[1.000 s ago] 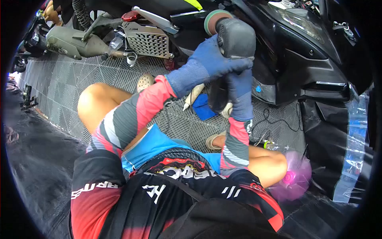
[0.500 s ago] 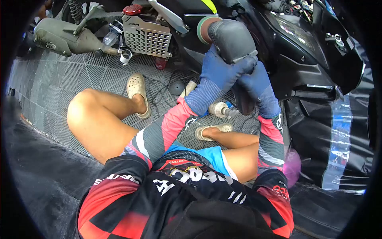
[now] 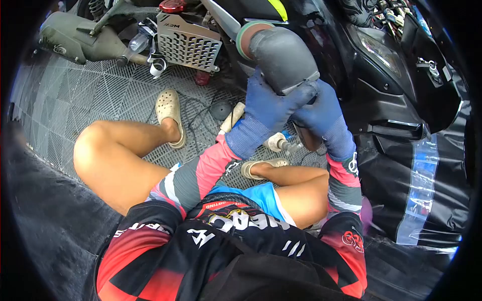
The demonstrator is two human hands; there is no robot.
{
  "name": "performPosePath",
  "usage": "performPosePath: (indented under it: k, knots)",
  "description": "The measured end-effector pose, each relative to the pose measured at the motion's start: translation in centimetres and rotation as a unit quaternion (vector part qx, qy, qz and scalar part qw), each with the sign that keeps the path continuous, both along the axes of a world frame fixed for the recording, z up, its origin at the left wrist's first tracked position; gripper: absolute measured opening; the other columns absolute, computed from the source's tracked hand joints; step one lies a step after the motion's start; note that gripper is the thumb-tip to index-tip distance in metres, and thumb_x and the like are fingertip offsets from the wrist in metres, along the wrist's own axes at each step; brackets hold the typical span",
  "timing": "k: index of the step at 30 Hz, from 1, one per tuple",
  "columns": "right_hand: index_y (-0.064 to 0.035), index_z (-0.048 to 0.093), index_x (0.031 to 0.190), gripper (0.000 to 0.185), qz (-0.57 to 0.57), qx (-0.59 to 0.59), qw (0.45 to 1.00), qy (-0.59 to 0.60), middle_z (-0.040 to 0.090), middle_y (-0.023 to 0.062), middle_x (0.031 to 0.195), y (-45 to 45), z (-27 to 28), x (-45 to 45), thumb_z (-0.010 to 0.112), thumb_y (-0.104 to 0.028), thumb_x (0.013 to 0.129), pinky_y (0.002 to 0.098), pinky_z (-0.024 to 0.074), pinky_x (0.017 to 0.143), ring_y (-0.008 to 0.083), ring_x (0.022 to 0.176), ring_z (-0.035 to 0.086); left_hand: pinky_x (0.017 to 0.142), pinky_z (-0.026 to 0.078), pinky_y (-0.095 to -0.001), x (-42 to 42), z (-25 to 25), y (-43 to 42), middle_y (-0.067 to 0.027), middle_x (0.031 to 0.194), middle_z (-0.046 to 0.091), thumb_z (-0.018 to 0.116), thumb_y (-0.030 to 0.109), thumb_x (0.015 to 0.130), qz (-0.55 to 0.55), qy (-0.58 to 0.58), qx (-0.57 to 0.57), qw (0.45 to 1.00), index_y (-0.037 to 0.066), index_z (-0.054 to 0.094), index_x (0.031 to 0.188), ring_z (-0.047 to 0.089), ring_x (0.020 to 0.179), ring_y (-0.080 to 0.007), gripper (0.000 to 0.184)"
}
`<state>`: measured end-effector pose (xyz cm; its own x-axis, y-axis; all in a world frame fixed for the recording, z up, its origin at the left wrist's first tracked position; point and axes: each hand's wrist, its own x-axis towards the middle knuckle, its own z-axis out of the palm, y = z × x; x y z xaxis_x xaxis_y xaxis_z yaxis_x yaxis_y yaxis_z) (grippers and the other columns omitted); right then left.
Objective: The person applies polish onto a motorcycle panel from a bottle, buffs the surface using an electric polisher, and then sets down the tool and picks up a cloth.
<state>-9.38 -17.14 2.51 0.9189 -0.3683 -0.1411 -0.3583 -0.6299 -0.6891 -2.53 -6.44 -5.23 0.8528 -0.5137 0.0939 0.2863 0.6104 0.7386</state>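
My left hand [image 3: 270, 103], in a blue glove, is closed around the left side of a black power polisher [image 3: 285, 57]. My right hand [image 3: 322, 110], gloved the same way, grips the polisher's rear part from the right. The reddish-brown, green-edged pad [image 3: 247, 40] is at the polisher's left end, at the motorcycle's dark side bodywork [image 3: 321, 35]. Whether it presses on the panel is hard to tell. Below the hands, a bottle [image 3: 275, 142] is partly hidden behind the left forearm.
A perforated metal guard [image 3: 190, 42] and a grey exhaust muffler [image 3: 63, 37] are on the motorcycle's left part. Cables and a dark round object [image 3: 221, 110] lie on the grated floor [image 3: 100, 95]. Keys [image 3: 429, 65] hang at the right. Black sheeting [image 3: 386, 185] covers the lower right.
Both hands have shifted the polisher left along the bodywork, and its pad sits nearer the metal guard. The camera view has moved slightly.
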Motion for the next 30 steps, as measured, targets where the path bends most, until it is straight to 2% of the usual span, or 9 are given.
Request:
performPosePath:
  k: [2,9,11,14,17,19,24,28,30]
  knots:
    - [-0.0003,0.063,0.124,0.068,0.015,-0.003,1.000,-0.013,0.072,0.0163,0.113,0.5,0.7,0.2,0.089,-0.027,0.068,0.0369,0.0542,0.091,0.0212,0.103,0.070,0.089,0.056,-0.0354,-0.1,0.2,-0.1,-0.0139,0.110,0.071,0.092,0.029,0.069,0.011,0.022,-0.036,0.999,-0.002,0.058,0.120,0.070,0.100,-0.0201,0.069]
    - [-0.0010,0.064,0.123,0.067,0.007,-0.015,0.999,-0.041,0.073,0.0157,0.110,-2.0,-0.8,-1.3,0.089,-0.027,0.067,0.0355,0.0539,0.092,0.0192,0.103,0.069,0.088,0.057,-0.0355,-0.6,-0.2,-2.0,-0.0128,0.109,0.070,0.092,0.029,0.069,-0.007,-0.023,0.009,1.000,-0.002,0.059,0.118,0.070,0.100,-0.0207,0.067]
    - [-0.0011,0.064,0.122,0.062,-0.030,0.026,0.999,-0.026,0.073,0.0136,0.107,-2.7,-1.0,-1.9,0.087,-0.024,0.068,0.0340,0.0538,0.089,0.0167,0.099,0.068,0.088,0.056,-0.0357,-0.9,0.0,-2.8,-0.0130,0.110,0.070,0.092,0.029,0.069,-0.003,-0.030,0.001,1.000,-0.002,0.058,0.119,0.070,0.100,-0.0212,0.068]
    - [-0.0010,0.066,0.118,0.054,-0.046,-0.012,0.999,0.009,0.073,0.0115,0.106,-3.8,-0.8,-2.5,0.082,-0.021,0.071,0.0332,0.0532,0.088,0.0150,0.096,0.067,0.090,0.056,-0.0365,-0.8,0.4,-3.9,-0.0142,0.113,0.069,0.092,0.032,0.068,-0.020,-0.052,0.038,0.998,-0.002,0.055,0.124,0.069,0.103,-0.0218,0.075]
    - [-0.0003,0.067,0.115,0.047,-0.056,-0.001,0.997,-0.058,0.073,0.0104,0.105,-4.1,-0.9,-2.9,0.079,-0.019,0.073,0.0334,0.0533,0.086,0.0145,0.093,0.066,0.086,0.058,-0.0349,-0.7,0.6,-4.9,-0.0135,0.109,0.071,0.089,0.024,0.073,0.008,-0.113,0.074,0.991,-0.002,0.062,0.118,0.071,0.097,-0.0200,0.059]
    - [-0.0002,0.067,0.114,0.046,-0.064,0.021,0.995,-0.078,0.073,0.0100,0.104,-4.0,-0.8,-3.0,0.079,-0.019,0.073,0.0336,0.0535,0.086,0.0145,0.092,0.066,0.093,0.055,-0.0374,-0.5,0.9,-5.1,-0.0161,0.116,0.068,0.091,0.037,0.068,-0.045,-0.094,0.063,0.993,-0.002,0.051,0.128,0.068,0.106,-0.0237,0.082]
    - [0.0005,0.067,0.112,0.044,-0.034,-0.008,0.994,-0.106,0.072,0.0091,0.102,-4.4,-0.9,-2.6,0.079,-0.018,0.073,0.0334,0.0544,0.083,0.0145,0.089,0.066,0.094,0.055,-0.0370,-0.3,1.0,-5.1,-0.0154,0.116,0.068,0.091,0.037,0.068,-0.049,-0.085,0.053,0.994,-0.002,0.051,0.127,0.068,0.107,-0.0239,0.081]
    - [-0.0002,0.067,0.113,0.044,-0.055,0.028,0.997,-0.048,0.072,0.0094,0.103,-3.9,-1.1,-2.3,0.080,-0.018,0.074,0.0325,0.0540,0.084,0.0145,0.091,0.066,0.094,0.055,-0.0368,-0.1,0.5,-4.2,-0.0151,0.117,0.068,0.091,0.034,0.068,-0.018,-0.124,0.105,0.986,-0.001,0.052,0.127,0.068,0.107,-0.0233,0.079]
    - [-0.0006,0.067,0.113,0.045,-0.074,0.052,0.996,-0.030,0.072,0.0094,0.104,-3.4,-1.1,-2.3,0.081,-0.018,0.074,0.0324,0.0540,0.085,0.0141,0.092,0.066,0.094,0.055,-0.0369,-0.4,0.8,-3.4,-0.0148,0.116,0.068,0.091,0.032,0.069,-0.020,-0.099,0.078,0.992,-0.001,0.052,0.127,0.068,0.107,-0.0226,0.078]
